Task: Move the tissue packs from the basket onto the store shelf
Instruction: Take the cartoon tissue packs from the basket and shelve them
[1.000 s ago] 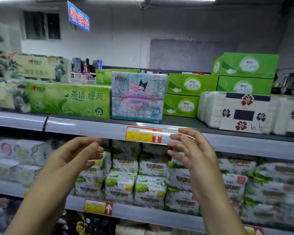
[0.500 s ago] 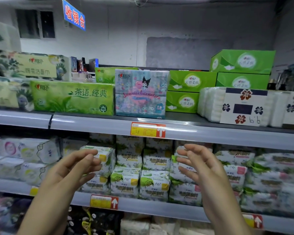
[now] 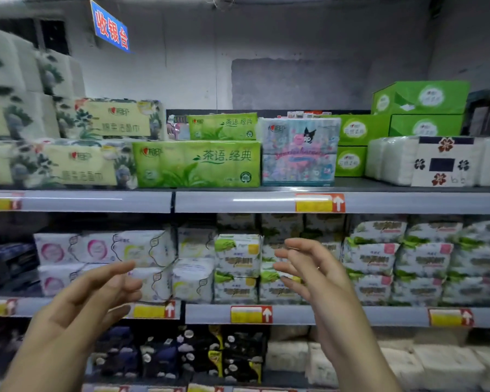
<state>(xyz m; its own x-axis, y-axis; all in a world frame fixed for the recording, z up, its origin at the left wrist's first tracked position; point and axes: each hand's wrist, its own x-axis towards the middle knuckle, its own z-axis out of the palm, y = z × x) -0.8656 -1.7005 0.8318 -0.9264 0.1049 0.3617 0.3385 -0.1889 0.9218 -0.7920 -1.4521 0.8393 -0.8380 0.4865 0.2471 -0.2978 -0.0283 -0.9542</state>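
Both hands are raised, bare and holding nothing, in front of a store shelving unit. The left hand is at lower left and the right hand a little higher at centre right, palms turned toward each other with a gap between them, fingers loosely spread and gently bent. Neither touches any product; they hover in front of the middle shelf. Above them, on the top shelf, a cartoon-printed tissue pack in pastel blue and pink stands upright near the front edge. Its left side is right against a long green tissue pack with leaf art and Chinese characters, and a smaller green pack shows behind and above that one. Just behind and to the right of the cartoon-printed pack are stacked green boxes. Farther right lie white tissue bundles with a label of dark and red flowers. At far left are cream floral packs, stacked and blurred. An orange and yellow price tag with a white arrow sits on the top shelf's front rail, just below the cartoon-printed pack. The middle shelf holds rows of small white and green soft packs. Below it are dark packets and plain white bundles. A blue sign with red Chinese characters hangs at upper left against a grey wall.
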